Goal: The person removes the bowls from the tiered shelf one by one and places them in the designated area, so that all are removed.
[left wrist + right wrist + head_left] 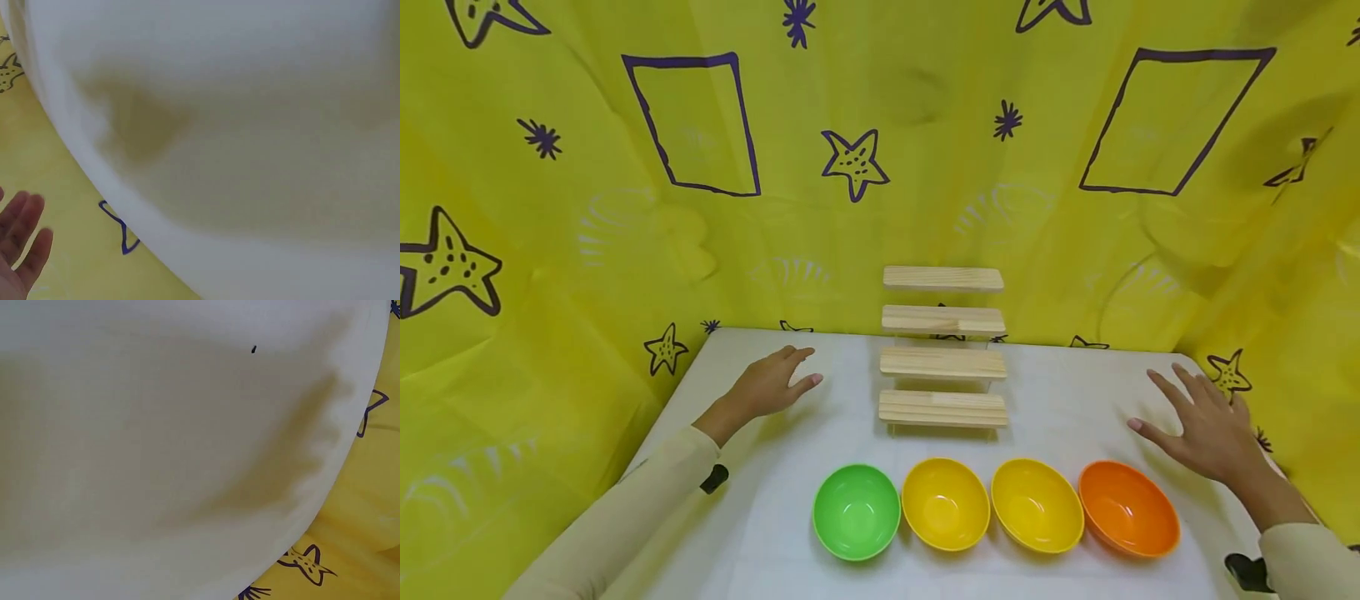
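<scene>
My left hand [769,383] hovers over the left part of the white table, fingers relaxed and holding nothing. In the left wrist view its fingers [24,228] show at the lower left corner. On the far right my right hand [1206,425] is spread above the table, also holding nothing. Nearest to it is an orange bowl [1129,508]. In a row to the left of that stand a yellow bowl [1037,506], a second yellow bowl [946,505] and a green bowl [857,512]. The right wrist view shows that hand's shadow but no fingers.
Behind the bowls, at the middle of the table [827,358], stands a stepped rack [943,408] with several pale wooden shelves. A yellow curtain [925,225] with drawn stars surrounds the table at the back and both sides.
</scene>
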`<move>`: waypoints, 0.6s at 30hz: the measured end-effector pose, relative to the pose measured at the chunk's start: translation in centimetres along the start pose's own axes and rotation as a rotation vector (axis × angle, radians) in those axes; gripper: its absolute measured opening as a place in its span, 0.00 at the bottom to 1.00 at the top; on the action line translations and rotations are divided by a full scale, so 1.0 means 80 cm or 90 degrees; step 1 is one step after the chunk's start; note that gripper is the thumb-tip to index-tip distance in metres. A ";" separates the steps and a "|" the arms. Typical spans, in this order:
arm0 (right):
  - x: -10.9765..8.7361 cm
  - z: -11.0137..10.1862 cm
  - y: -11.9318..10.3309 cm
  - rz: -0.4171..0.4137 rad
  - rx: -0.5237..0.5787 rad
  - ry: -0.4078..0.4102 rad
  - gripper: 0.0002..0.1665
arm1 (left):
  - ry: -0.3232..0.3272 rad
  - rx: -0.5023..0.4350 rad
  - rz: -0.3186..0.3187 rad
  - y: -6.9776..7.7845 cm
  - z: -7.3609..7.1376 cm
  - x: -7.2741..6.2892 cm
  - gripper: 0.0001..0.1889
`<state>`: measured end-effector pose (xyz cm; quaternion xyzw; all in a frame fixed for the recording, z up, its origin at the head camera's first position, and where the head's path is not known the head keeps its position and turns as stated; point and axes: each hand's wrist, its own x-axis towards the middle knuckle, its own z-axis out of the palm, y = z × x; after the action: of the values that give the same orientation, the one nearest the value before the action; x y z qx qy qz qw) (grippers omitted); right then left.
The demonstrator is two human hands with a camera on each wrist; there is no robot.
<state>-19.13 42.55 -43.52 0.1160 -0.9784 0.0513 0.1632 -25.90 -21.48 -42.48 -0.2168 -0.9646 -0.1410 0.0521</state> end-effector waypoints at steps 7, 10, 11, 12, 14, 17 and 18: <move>0.017 0.011 -0.002 0.018 -0.027 -0.071 0.59 | 0.000 0.098 -0.016 -0.011 0.003 -0.007 0.41; 0.019 0.013 -0.003 0.019 -0.030 -0.080 0.59 | -0.027 0.095 -0.055 -0.016 0.004 -0.011 0.44; 0.020 0.014 -0.004 0.021 -0.029 -0.083 0.59 | -0.032 0.095 -0.066 -0.018 0.006 -0.012 0.45; 0.020 0.015 -0.004 0.024 -0.028 -0.086 0.59 | -0.036 0.093 -0.077 -0.020 0.007 -0.013 0.46; 0.019 0.016 -0.004 0.029 -0.023 -0.093 0.59 | -0.041 0.088 -0.096 -0.024 0.008 -0.016 0.48; 0.018 0.017 -0.002 0.035 -0.020 -0.099 0.59 | -0.036 0.083 -0.113 -0.030 0.010 -0.018 0.49; 0.018 0.017 -0.002 0.036 -0.019 -0.100 0.59 | -0.035 0.080 -0.118 -0.032 0.011 -0.019 0.49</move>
<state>-20.82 41.93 -44.29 0.0899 -0.9917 0.0321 0.0859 -25.68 -24.04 -44.18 -0.1264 -0.9885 -0.0787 0.0258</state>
